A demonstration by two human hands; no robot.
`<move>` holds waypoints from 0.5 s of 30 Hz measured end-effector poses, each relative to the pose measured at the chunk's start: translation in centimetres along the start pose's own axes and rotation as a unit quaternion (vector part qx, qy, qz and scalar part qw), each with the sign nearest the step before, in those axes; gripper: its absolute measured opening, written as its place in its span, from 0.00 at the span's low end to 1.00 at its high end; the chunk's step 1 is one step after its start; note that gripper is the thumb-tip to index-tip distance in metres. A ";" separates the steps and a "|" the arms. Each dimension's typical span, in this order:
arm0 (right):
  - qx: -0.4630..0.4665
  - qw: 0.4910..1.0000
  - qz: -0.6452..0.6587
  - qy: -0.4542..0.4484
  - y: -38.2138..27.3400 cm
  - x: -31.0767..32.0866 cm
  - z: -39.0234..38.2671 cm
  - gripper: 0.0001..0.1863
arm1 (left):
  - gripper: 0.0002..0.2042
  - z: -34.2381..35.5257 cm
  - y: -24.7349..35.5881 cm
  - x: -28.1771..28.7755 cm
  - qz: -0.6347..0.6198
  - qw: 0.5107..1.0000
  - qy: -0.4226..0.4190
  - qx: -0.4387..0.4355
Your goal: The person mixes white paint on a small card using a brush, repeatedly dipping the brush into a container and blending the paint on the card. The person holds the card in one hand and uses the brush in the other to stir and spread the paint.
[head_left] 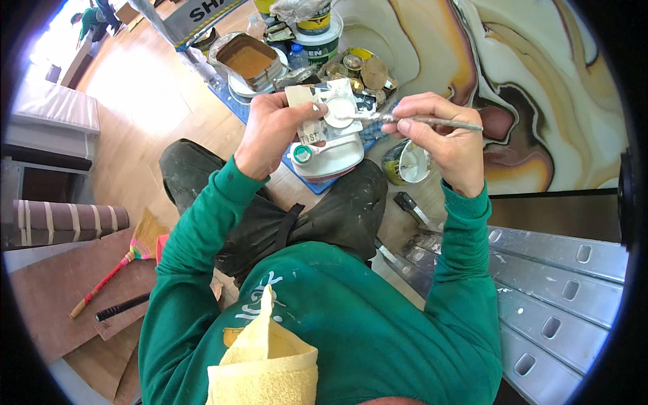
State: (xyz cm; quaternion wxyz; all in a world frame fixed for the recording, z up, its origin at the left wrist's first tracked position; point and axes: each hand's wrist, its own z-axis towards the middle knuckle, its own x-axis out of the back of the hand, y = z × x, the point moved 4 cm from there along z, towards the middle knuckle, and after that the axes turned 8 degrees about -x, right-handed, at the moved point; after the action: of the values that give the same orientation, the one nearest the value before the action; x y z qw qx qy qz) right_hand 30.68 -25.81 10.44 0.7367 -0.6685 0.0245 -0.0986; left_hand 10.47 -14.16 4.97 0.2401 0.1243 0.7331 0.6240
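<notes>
My left hand (273,128) grips a paint-smeared card (294,96) with a small round white dish or lid (339,112) on it, the thumb lying over the card's edge. Between the fingertips of my right hand (442,131) is a thin paintbrush (371,117), held almost level. Its tip touches the white round. Just below the card stands a white plastic jug (337,154) with a green cap (302,154). An open can (413,164) with white-coated insides is under my right hand.
Ahead are a tub of brown liquid (248,59), a lidded bucket (320,48) and several small pots (352,64), some on a blue tray (317,186). A marbled panel (526,81) rises at right above slotted metal planks (560,297). A broom (145,236) lies left.
</notes>
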 end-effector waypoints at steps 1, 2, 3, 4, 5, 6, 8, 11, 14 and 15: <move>0.001 1.000 -0.013 -0.020 0.1 -0.1 -0.1 0.07 | 0.13 0.0 -0.2 -0.2 -0.003 1.000 0.003 0.004; -0.002 1.000 -0.008 -0.006 0.2 0.1 -0.3 0.07 | 0.13 0.0 -0.4 -0.4 -0.005 1.000 0.005 0.007; -0.011 1.000 -0.006 0.007 0.2 0.5 -0.4 0.06 | 0.13 0.0 -0.5 -0.7 -0.014 1.000 0.002 0.006; -0.016 1.000 0.004 0.026 0.2 0.9 -0.5 0.06 | 0.13 0.1 -0.7 -0.8 -0.016 1.000 0.005 0.018; -0.016 0.999 0.008 0.046 0.3 1.1 -0.5 0.06 | 0.13 0.3 -0.9 -1.1 -0.026 0.999 0.003 0.026; -0.024 0.999 -0.016 0.033 0.3 1.1 -0.5 0.07 | 0.12 0.5 -1.1 -1.3 -0.034 0.999 0.000 0.034; -0.033 0.999 -0.040 -0.001 0.4 0.9 -0.5 0.07 | 0.12 1.0 -1.4 -1.5 -0.033 0.998 -0.009 0.044; -0.029 0.997 -0.032 0.056 0.6 1.3 -0.2 0.06 | 0.11 2.0 -1.6 -1.2 -0.036 0.997 -0.021 0.058; -0.033 0.995 -0.053 0.074 0.9 1.0 0.5 0.06 | 0.11 3.2 -1.7 -0.8 -0.043 0.997 -0.045 0.056; -0.029 0.995 -0.068 0.064 1.1 0.7 0.8 0.06 | 0.11 3.8 -1.7 -0.6 -0.040 0.997 -0.048 0.053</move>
State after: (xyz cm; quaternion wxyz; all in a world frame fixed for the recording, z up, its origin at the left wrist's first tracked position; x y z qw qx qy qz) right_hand 31.60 -25.10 9.51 0.7057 -0.6820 0.0287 -0.1899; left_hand 13.09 -11.52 2.98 0.2929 0.1369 0.7570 0.5678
